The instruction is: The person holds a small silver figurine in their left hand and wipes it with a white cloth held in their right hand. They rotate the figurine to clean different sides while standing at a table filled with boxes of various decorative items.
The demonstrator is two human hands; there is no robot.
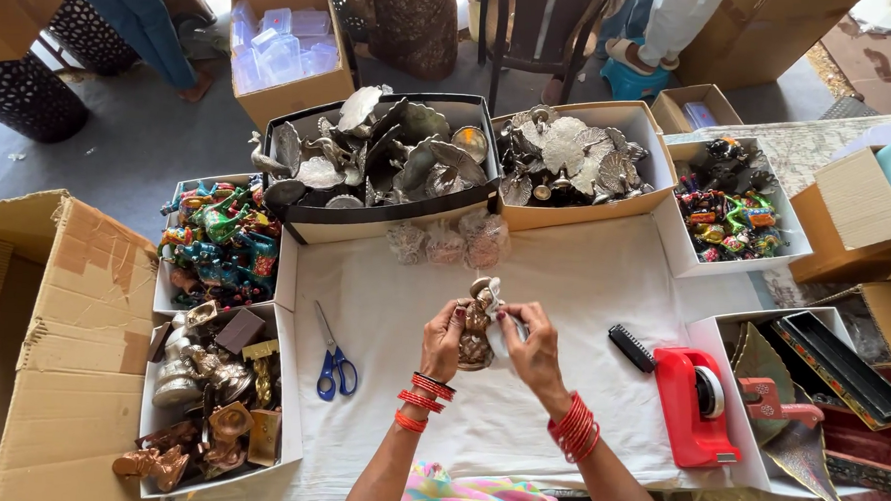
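- Both hands meet over the white cloth (pixel 564 286) in the middle of the table.
- Left hand (pixel 445 339) is closed around a small brown metal figurine (pixel 476 332), holding it up off the cloth.
- Right hand (pixel 533 347) pinches something pale beside the figurine; what it is, I cannot tell.
- Standing tall, the figurine sits between the hands, touching both.
- Blue scissors (pixel 335 361) lie to the left, a red tape holder (pixel 694 404) to the right.

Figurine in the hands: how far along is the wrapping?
Done: three clear-wrapped bundles lie on the white cloth. In hand: the left hand and right hand hold a brown metal figurine upright, with clear wrap at its top and right side. Left: the box of similar brown figurines remains well filled; the scissors and red tape dispenser lie untouched.
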